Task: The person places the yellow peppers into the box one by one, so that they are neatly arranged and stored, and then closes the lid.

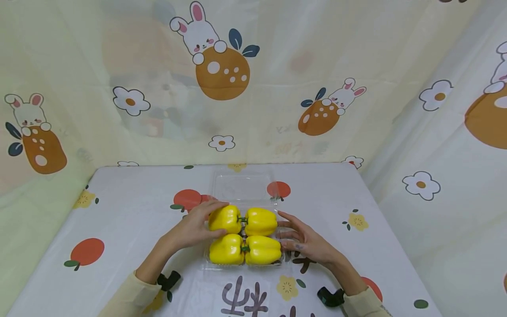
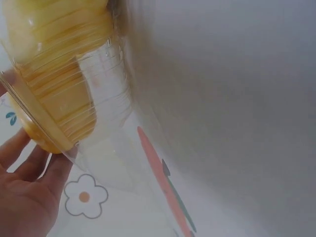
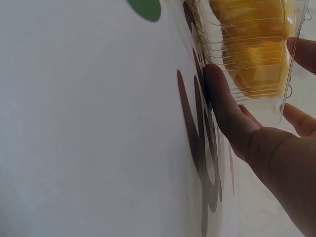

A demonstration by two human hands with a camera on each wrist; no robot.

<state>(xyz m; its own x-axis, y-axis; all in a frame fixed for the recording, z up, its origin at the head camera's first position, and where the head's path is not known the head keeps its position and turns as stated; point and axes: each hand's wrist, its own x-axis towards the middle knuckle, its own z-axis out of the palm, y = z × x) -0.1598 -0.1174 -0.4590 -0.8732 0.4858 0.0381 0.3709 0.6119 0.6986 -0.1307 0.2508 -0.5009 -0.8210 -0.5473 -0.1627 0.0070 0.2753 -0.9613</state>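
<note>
As 4 yellow bell peppers (image 1: 255,243) fill our clamshell container (image 2: 109,84), lower centre, we list: left hand (image 1: 196,226), gripping upper-left pepper (image 1: 225,219); right hand (image 1: 306,240), fingers loosely spread at container's right side; risk: uneven pressing could buckle plastic.

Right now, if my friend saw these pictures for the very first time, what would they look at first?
Probably the four shiny yellow peppers, sitting two by two in a clear container on the table. Next come the left hand and right hand, one on each side of them. Then maybe the big printed bunny on the cloth behind.
</note>
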